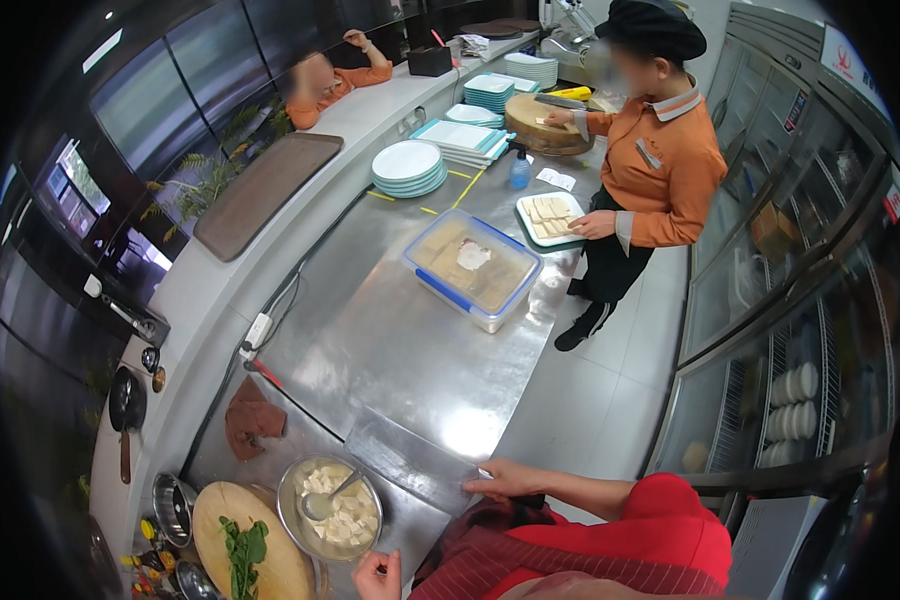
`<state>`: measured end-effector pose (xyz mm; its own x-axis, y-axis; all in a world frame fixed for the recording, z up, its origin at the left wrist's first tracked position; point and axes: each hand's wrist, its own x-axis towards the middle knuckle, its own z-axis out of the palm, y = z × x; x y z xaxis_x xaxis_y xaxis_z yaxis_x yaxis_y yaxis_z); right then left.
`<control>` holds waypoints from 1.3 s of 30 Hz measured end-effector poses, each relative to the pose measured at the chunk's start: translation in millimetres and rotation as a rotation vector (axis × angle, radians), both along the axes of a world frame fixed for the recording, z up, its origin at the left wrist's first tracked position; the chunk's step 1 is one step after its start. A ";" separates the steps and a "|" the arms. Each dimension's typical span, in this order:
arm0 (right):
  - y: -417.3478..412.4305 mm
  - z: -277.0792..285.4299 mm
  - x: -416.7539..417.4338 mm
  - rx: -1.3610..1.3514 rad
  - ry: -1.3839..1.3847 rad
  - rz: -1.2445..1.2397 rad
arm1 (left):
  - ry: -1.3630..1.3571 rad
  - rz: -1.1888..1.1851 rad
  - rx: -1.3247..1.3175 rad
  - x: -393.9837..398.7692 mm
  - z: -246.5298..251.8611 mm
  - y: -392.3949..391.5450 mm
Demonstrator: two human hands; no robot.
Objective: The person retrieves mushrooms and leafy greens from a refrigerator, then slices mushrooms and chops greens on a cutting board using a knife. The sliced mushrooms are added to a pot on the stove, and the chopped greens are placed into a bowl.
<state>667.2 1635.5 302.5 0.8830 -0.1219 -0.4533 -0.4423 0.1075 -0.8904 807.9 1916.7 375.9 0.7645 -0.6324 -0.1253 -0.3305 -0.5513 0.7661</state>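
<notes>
At the bottom edge, partly cut off, my left hand (379, 576) has curled fingers and nothing visible in them. It is just below a steel bowl (285, 538) of white tofu-like cubes (345, 525) in pale liquid, with a metal ladle (319, 504) resting inside. My right hand (502, 480) is at the end of a flat metal plate (412, 457) on the steel table. A small white item shows at its fingers; whether it grips the plate is unclear. Left of the bowl, green leaves (244, 555) lie on a round wooden chopping board (211, 517).
A lidded plastic container (471, 262) stands mid-table (360, 300). Beyond it a co-worker (656, 165) holds a plate of pale slices (551, 217) beside another round board (532, 116). Stacked plates (409, 166), a brown cloth (253, 420) and a power strip (256, 331) line the counter side. Glass-door refrigerators (780, 300) flank the right.
</notes>
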 end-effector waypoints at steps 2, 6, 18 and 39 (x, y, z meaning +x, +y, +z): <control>1.4 3.3 1.5 -0.026 0.004 0.017 | 0.005 0.010 -0.015 -0.6 -1.9 4.0; 4.2 12.6 9.1 -0.061 0.017 0.063 | 0.029 0.065 0.013 -3.7 5.4 6.5; 51.6 43.3 52.5 -0.119 0.055 0.242 | 0.079 0.204 0.125 0.5 -4.6 81.5; 377.7 74.3 155.1 -0.402 0.125 -0.066 | -0.495 0.094 0.433 308.0 -76.1 283.6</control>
<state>822.4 2013.2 376.7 0.8086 -0.3652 -0.4612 -0.5534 -0.2060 -0.8071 1115.9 2200.3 299.8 0.8467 -0.5313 0.0268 -0.5215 -0.8190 0.2391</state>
